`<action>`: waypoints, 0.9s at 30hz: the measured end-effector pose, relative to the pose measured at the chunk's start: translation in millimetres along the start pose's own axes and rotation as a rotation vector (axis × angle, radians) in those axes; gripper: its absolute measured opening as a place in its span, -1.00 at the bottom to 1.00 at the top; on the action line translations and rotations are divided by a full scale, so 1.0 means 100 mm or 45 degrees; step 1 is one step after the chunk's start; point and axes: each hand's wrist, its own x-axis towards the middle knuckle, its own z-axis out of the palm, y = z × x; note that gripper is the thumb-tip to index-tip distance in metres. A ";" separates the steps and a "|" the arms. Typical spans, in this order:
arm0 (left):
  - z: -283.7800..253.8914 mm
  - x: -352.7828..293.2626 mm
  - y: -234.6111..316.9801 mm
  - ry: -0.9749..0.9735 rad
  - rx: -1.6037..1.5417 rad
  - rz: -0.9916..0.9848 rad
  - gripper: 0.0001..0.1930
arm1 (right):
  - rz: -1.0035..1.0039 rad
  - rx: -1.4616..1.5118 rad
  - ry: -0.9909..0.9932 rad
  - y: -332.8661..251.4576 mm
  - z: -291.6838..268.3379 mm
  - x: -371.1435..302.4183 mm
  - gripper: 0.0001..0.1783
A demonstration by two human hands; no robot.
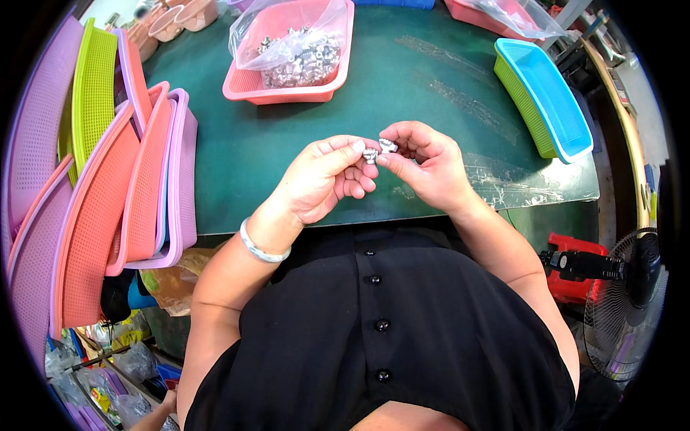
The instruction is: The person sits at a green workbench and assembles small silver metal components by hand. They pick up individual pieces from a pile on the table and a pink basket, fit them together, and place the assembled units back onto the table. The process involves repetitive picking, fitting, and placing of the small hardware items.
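My left hand (327, 176) pinches a small silver metal piece (370, 156) between thumb and forefinger, its other fingers loosely curled. Close beside it, my right hand (425, 164) grips a second shiny metal piece (388, 146) in thumb and fingertips. The two pieces meet or nearly meet; their exact shape is too small to make out. Both hands are over the near part of the green table (287, 158). Beyond them stands a pink plastic basket (241, 87), holding a clear bag (251, 43) and a heap of similar silver pieces (305, 61).
Nested purple, orange and green baskets (93, 215) crowd the left side. A blue basket inside a green one (550, 93) stands at the right edge. Another pink basket (496, 25) is at the back right. A fan (625, 302) and red stool (575, 276) are at lower right.
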 end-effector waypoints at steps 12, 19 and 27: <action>0.02 0.00 0.01 0.021 0.020 0.026 -0.77 | -0.126 -0.119 -0.007 0.02 -0.01 0.00 -0.76; 0.01 0.01 0.01 0.018 0.017 0.022 -0.77 | -0.145 -0.114 -0.003 0.00 -0.01 0.01 -0.77; 0.01 0.03 0.01 0.025 0.015 0.015 -0.76 | -0.168 -0.144 0.017 0.02 -0.01 0.02 -0.78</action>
